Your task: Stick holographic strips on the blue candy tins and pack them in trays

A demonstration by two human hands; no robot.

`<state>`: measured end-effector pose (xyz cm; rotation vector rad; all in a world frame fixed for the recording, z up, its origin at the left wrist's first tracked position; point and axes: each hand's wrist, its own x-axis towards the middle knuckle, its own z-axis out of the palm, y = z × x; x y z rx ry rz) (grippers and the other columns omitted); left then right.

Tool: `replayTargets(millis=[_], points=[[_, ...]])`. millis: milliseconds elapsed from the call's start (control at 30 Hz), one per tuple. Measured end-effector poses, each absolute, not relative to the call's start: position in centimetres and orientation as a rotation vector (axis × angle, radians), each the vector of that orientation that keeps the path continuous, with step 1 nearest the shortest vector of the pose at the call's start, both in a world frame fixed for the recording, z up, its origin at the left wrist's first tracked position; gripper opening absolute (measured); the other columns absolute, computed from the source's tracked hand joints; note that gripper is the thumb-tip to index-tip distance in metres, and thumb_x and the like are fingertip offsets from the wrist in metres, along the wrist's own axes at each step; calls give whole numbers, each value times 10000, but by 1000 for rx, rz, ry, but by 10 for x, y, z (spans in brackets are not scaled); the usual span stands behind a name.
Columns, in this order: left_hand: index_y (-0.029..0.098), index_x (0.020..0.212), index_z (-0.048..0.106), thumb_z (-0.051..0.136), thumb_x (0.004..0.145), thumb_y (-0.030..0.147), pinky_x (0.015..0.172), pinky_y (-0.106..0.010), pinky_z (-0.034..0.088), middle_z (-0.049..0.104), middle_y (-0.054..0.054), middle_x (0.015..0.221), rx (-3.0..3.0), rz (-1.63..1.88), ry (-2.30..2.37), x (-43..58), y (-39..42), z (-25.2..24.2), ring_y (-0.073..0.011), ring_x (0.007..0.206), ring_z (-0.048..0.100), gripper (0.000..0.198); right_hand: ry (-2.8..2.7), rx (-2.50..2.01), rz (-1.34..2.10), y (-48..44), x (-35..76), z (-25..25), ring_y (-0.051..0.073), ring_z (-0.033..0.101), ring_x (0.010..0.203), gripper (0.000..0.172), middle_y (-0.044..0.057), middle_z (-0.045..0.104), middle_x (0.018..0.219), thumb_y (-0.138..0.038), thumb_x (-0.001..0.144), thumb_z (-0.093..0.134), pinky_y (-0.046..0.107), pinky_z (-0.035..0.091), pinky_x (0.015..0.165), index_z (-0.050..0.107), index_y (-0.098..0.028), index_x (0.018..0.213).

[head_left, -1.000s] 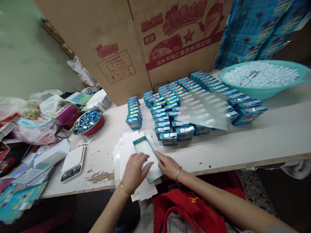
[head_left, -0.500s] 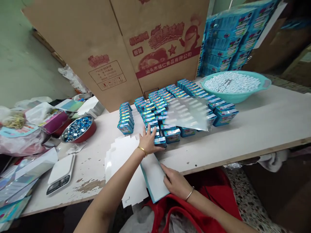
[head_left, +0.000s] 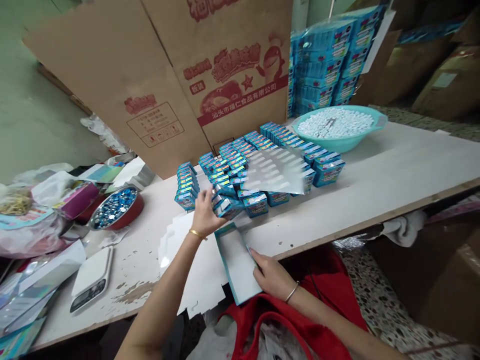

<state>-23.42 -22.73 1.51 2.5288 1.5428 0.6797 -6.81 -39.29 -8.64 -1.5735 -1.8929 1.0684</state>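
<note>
The white desk (head_left: pixel 390 185) stood against a printed cardboard carton (head_left: pixel 150 85), carrying rows of blue tins (head_left: pixel 255 167), a teal basin (head_left: pixel 337 142) of small white pieces and a spread of die-cut white card (head_left: pixel 187 262). From the head camera, the left hand (head_left: pixel 204 212) had its fingers (head_left: pixel 198 197) clamped on a small bunch of tins (head_left: pixel 225 205), which looked like the step in hand, just beside a blue-edged open card tray (head_left: pixel 236 262) with a bare white inside. The right hand (head_left: pixel 272 275) lay at the tray's wall, its fingers (head_left: pixel 255 257) together, though I could not tell whether they gripped it.
</note>
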Motion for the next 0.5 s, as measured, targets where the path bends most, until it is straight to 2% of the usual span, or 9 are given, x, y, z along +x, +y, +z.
replayTargets(millis=[100, 200, 367, 500], points=[[246, 1505, 219, 809, 587, 524, 1129, -500, 319, 357, -122, 1397, 2463, 848, 1447, -254, -248, 36, -339, 1340, 364, 1126, -1831, -1632, 1022, -386, -64, -89, 253, 622, 1142, 625, 183, 652, 1237, -121, 824, 396, 344, 463, 995, 415, -33, 1442], [252, 1502, 218, 802, 607, 543, 1127, -492, 334, 385, -111, 1392, 2347, 664, 1356, -264, -268, 38, -325, 1332, 392, 1107, -1812, -1705, 969, -376, -63, -93, 262, 634, 1113, 622, 188, 666, 1205, -118, 837, 397, 357, 475, 967, 396, -31, 1452], [188, 1475, 296, 842, 535, 476, 1091, -483, 389, 421, -129, 1298, 2377, 305, 1327, -258, -283, 16, -323, 1238, 459, 1125, -1836, -1764, 905, -368, -64, -98, 265, 641, 1088, 605, 189, 676, 1175, -122, 853, 404, 357, 476, 945, 400, -41, 1452], [201, 1477, 307, 839, 509, 470, 1031, -477, 441, 416, -131, 1292, 2461, 161, 1332, -242, -280, 14, -325, 1176, 486, 1136, -1836, -1782, 910, -368, -66, -100, 262, 652, 1055, 607, 180, 681, 1167, -130, 852, 403, 352, 486, 912, 398, -56, 1455]])
